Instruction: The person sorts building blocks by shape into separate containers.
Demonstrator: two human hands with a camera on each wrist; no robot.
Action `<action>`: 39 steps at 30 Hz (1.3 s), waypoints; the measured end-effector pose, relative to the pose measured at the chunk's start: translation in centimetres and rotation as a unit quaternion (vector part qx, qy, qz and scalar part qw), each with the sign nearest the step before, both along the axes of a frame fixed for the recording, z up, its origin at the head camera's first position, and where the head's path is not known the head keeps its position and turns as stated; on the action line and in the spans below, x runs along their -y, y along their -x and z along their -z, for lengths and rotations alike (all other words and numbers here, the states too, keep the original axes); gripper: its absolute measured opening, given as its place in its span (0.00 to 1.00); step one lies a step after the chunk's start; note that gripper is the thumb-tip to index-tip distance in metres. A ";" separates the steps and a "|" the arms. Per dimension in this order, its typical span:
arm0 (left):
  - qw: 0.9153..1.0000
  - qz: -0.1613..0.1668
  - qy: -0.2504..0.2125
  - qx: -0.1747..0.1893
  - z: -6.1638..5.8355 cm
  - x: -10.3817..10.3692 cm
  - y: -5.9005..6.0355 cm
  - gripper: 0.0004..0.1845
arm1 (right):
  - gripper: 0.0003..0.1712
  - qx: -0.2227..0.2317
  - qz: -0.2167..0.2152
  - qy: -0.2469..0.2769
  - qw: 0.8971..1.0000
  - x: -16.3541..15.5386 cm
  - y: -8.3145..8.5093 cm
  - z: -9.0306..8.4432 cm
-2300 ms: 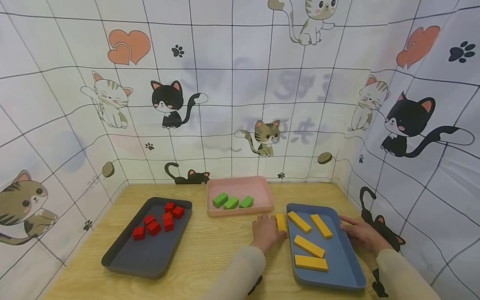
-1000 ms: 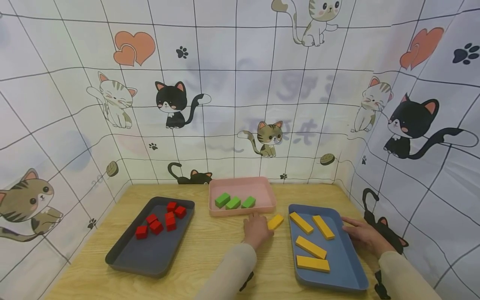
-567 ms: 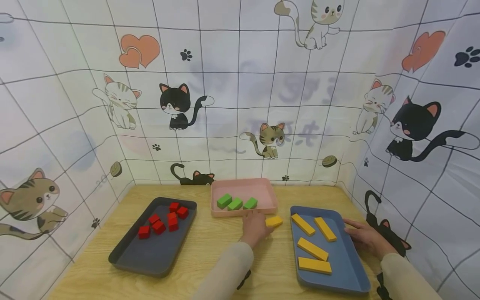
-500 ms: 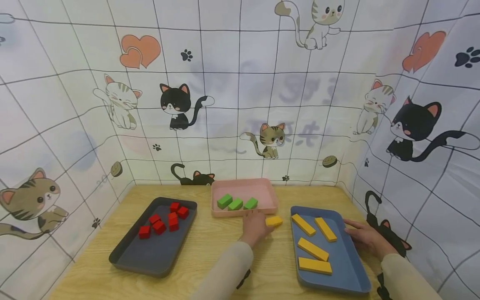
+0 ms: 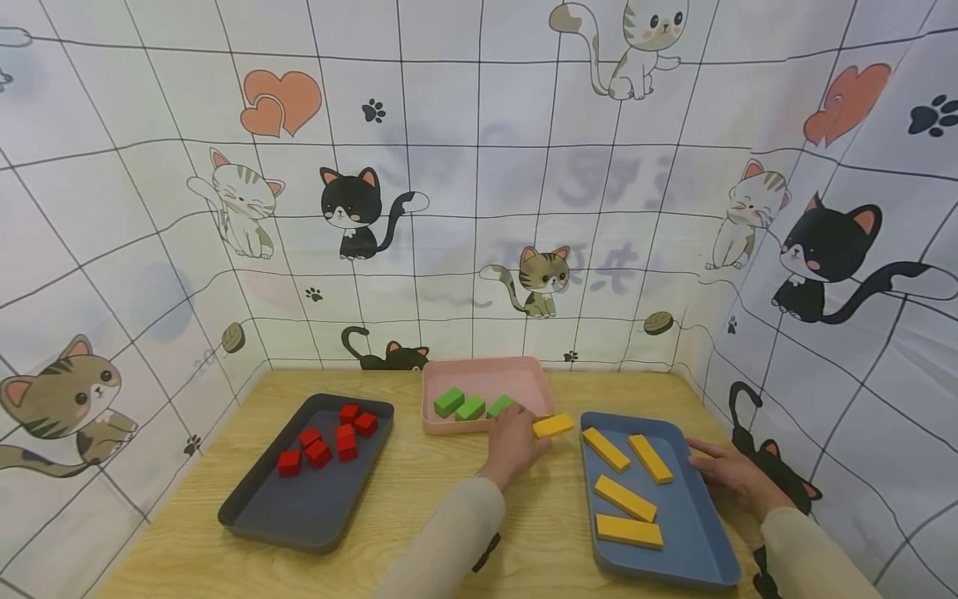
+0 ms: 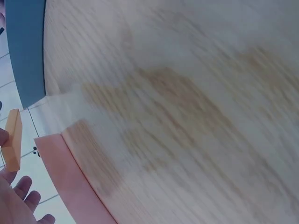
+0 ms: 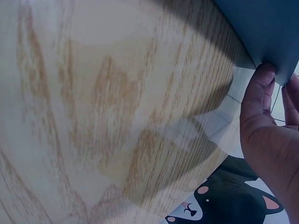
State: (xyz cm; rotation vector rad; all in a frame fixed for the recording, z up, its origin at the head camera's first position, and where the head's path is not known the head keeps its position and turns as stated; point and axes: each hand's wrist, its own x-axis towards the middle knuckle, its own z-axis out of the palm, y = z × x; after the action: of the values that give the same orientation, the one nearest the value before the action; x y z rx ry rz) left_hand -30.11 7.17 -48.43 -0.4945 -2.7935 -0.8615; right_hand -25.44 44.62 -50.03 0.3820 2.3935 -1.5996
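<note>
My left hand (image 5: pixel 513 448) pinches a yellow block (image 5: pixel 554 426) just in front of the pink tray (image 5: pixel 516 374). In the left wrist view the yellow block (image 6: pixel 14 140) stands out beyond the fingertips, at the far left. Three green blocks (image 5: pixel 470 408) sit along the pink tray's front side, the right one partly behind my fingers. To the right, the blue tray (image 5: pixel 692 532) bears several yellow blocks (image 5: pixel 624 497). My right hand (image 5: pixel 737 478) touches that tray's outer right side with fairly straight fingers; the right wrist view shows the thumb (image 7: pixel 264 77) against its wall.
On the left of the wooden table (image 5: pixel 427 491) stands a dark grey tray (image 5: pixel 292 516) with several red cubes (image 5: pixel 318 453). A cat-print cloth (image 5: pixel 464 183) hangs at the back and both sides. Bare tabletop lies between the grey and blue trays.
My left hand has carried the yellow block from beside the blue tray to the left, turning it, and has now raised it. The right hand stays at the blue tray.
</note>
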 end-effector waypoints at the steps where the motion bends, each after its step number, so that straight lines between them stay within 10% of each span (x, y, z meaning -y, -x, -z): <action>1: 1.000 0.004 -0.007 -0.001 -0.1 -0.1 -0.1 0.18 | 0.42 -0.001 0.000 0.001 1.000 0.0 0.0 0.0; 18: 0.992 0.115 0.048 -0.022 -1.1 -4.0 -2.3 0.18 | 0.42 -0.011 -0.009 -0.005 1.000 0.0 -0.1 0.0; 39: 0.968 0.120 0.215 -0.050 -0.3 -7.9 -3.5 0.17 | 0.40 -0.016 -0.006 0.002 1.000 0.0 -0.2 0.1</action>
State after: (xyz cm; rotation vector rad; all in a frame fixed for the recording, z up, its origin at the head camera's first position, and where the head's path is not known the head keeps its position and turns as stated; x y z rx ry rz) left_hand -26.61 15.08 -48.10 -0.9287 -2.8610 -0.2423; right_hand -25.20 44.61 -50.12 0.3426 2.4108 -1.6155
